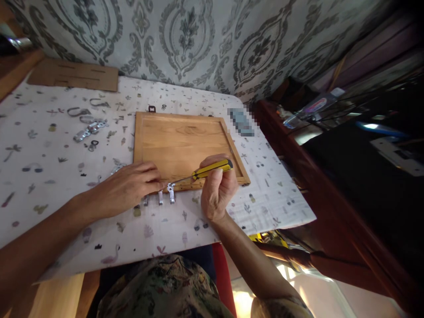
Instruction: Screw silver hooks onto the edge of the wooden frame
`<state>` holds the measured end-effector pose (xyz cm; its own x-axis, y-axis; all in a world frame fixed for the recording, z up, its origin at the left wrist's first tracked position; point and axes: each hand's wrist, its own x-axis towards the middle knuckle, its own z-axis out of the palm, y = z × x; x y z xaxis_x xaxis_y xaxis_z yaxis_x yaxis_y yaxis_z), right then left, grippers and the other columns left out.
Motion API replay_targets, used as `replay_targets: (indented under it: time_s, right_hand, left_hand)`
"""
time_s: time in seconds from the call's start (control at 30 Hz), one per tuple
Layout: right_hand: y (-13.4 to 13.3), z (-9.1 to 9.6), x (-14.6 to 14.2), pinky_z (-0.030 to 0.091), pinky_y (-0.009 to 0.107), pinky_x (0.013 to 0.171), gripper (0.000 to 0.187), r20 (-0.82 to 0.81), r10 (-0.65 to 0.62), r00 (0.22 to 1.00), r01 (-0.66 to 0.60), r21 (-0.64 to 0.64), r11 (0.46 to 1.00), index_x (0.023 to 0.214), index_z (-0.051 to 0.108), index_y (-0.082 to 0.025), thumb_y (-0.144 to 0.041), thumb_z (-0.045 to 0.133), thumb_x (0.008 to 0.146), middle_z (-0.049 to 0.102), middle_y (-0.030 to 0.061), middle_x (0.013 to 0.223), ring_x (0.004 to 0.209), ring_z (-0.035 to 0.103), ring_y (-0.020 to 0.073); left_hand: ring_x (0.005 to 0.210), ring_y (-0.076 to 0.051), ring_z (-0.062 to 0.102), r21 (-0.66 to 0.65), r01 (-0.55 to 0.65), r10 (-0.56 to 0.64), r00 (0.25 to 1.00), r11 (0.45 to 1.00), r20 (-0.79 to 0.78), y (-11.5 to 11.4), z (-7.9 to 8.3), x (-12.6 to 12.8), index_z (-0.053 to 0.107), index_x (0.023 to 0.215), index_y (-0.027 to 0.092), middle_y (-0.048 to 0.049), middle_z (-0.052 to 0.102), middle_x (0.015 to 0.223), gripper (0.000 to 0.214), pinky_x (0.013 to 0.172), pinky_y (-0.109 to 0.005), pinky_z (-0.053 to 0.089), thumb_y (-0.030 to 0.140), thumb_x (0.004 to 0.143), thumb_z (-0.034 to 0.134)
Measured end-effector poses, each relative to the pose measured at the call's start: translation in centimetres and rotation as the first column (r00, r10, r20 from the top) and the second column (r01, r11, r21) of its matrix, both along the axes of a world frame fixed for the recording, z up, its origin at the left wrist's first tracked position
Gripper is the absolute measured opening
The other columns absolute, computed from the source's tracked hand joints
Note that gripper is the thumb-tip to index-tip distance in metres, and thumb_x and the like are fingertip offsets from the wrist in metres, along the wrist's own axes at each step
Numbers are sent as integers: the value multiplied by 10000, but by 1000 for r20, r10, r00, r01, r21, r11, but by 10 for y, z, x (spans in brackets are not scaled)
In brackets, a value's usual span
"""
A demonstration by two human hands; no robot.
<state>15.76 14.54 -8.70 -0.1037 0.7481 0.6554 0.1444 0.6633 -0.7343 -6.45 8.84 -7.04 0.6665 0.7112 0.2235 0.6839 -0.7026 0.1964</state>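
A wooden framed panel (179, 132) lies flat on the cloth-covered table. Several silver metal clips (171, 193) stick out from its near edge. My right hand (219, 187) grips a yellow and black screwdriver (212, 169), whose tip meets the rightmost clip. From the left, my left hand (137, 183) rests over the near left corner of the panel with its fingers curled together. Its fingertips are close to the screwdriver tip and clips; what they pinch, if anything, is hidden. A small dark metal loop (151, 109) projects from the panel's far edge.
Loose metal clips (90, 130) lie left of the panel, with curved metal pieces (78, 111) behind them. Flat cardboard (73, 75) is at the back left, by the patterned curtain (188, 35). A blurred-out rectangle (241, 122) lies right of the panel; a dark wooden ledge (281, 132) borders the table.
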Motion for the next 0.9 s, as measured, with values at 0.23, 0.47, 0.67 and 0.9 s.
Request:
replay_targets:
  time_s: [0.23,0.47,0.67,0.9]
  right_hand:
    - [-1,3,0,539,293,588,327,-34,49,998,-50,-26,998,903,557,-243,-488,400,1055,564,17,820,664,578,132]
    - [-3,28,-3,449,180,384,276,-148,262,954,-294,-271,917,879,555,-221,-472,619,971,620,-50,748,434,462,41]
    - [4,42,0,546,188,443,315,-120,471,874,-482,-339,808,1238,532,-270,-462,588,995,685,-34,894,456,578,40]
    - [2,48,1,539,169,407,262,-151,526,837,-541,-371,755,1165,556,-272,-439,630,978,702,-14,1026,442,562,18]
  left_hand:
    - [978,-232,572,30,-7,6,1000,1000,23,0,-2,2,716,1102,185,-73,718,1019,345,825,-352,500,137,1055,378]
    - [979,-224,598,90,-12,11,1000,996,13,-1,2,3,699,1163,184,-70,730,1029,307,814,-339,499,147,1053,414]
    - [1024,-235,584,58,-13,12,1000,998,26,-2,-2,3,695,1140,180,-67,730,1069,269,840,-357,499,167,1052,441]
    - [997,-241,575,27,3,-3,1000,1000,2,-1,1,2,685,1131,182,-49,723,1008,255,846,-359,489,190,1057,442]
